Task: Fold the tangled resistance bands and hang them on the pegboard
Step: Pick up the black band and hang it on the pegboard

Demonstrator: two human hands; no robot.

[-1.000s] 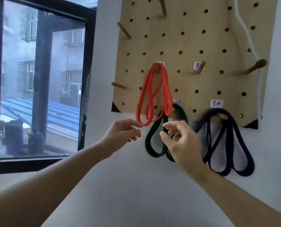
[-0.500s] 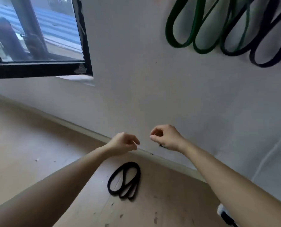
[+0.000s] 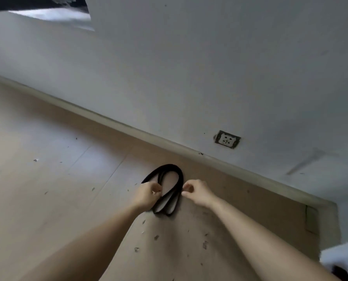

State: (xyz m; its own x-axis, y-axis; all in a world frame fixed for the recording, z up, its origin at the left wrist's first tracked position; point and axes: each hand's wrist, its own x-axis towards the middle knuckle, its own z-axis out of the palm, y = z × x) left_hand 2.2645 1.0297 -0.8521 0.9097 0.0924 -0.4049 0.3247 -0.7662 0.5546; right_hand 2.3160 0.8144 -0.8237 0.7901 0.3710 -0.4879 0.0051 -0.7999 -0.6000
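A black resistance band lies in folded loops on the tan floor, close to the wall. My left hand hangs over the band's left strand with its fingers curled, and it hides that part of the band. Whether it grips the band is unclear. My right hand sits just beside the band's right strand, thumb and forefinger curled together, with nothing visibly in it. The pegboard and the hung bands are out of view.
A pale baseboard runs diagonally along the grey wall. A wall socket sits low on the wall to the right. A white object shows at the lower right corner. Small bits of debris dot the floor.
The view has swung down from the pegboard to the floor. Both hands have dropped from the hanging bands to the black band on the floor.
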